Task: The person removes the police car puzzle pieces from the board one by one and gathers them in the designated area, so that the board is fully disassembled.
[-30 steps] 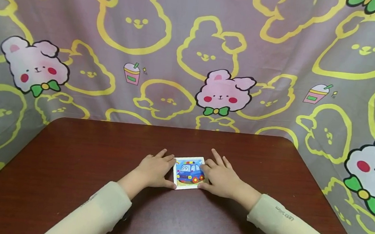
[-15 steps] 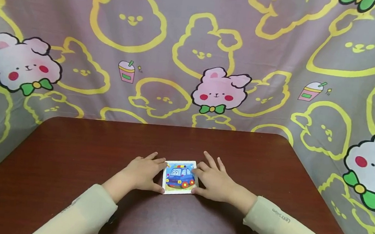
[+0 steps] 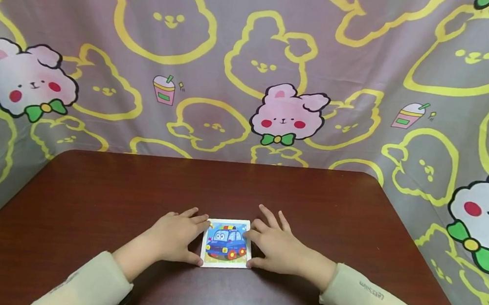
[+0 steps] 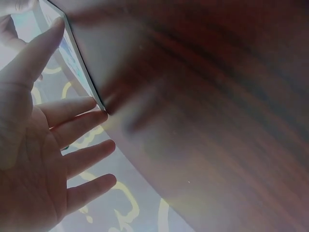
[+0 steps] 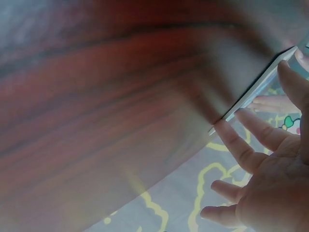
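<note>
the picture [image 3: 226,246], a blue cartoon car in a white border, is at the table [image 3: 223,185] between your two hands; its underside is hidden, so you can't tell whether it sits fully flat. your left hand [image 3: 176,236] is spread wide along the picture's left edge, thumb and nearest fingertips touching it, nothing curled round it. your right hand [image 3: 278,246] is just as open along the right edge, its fingertips covering a bit of the border. on both hands the two outer fingers stand clear of the picture. the small marks on the car's front are too tiny to read. your sleeves [image 3: 367,302] run out of view nearer you than the picture, their lettering hard to make out. in both wrist views the picture is cut off and nearly edge-on, its face barely showing. beyond the picture hangs a rabbit-print curtain [image 3: 207,80], cropped all round.
</note>
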The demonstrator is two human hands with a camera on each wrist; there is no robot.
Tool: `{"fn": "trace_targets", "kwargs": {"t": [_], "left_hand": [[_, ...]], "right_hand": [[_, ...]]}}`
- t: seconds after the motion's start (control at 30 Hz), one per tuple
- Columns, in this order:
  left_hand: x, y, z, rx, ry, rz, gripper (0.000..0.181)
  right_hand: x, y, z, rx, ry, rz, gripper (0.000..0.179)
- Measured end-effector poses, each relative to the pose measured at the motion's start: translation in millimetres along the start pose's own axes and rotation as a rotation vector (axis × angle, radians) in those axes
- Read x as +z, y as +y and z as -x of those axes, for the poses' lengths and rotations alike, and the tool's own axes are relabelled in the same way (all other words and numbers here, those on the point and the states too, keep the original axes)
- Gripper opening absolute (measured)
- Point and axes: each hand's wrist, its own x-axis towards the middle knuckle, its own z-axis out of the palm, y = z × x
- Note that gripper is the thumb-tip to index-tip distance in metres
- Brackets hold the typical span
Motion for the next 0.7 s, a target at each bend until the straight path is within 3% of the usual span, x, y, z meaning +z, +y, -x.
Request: {"fn": "trace_targets", "kwargs": {"t": [0.23,0.5,0.7], "left_hand": [[2.0,4.0,9.1,-0.008,0.032,-0.028,0.085],[6.9,3.4,19.0,-0.012,0.059,0.032,0.086],[8.4,3.6,21.0,-0.078,0.075,0.096,0.083]], "right_hand": [[-2,-3,1.7,-0.018,-0.015,-0.028,0.057],[-11,-1,-7.1,-0.054,-0.016,-0.048,0.047],[-15,3,-27.9,-0.046,-0.042,-0.2,0.043]]}}
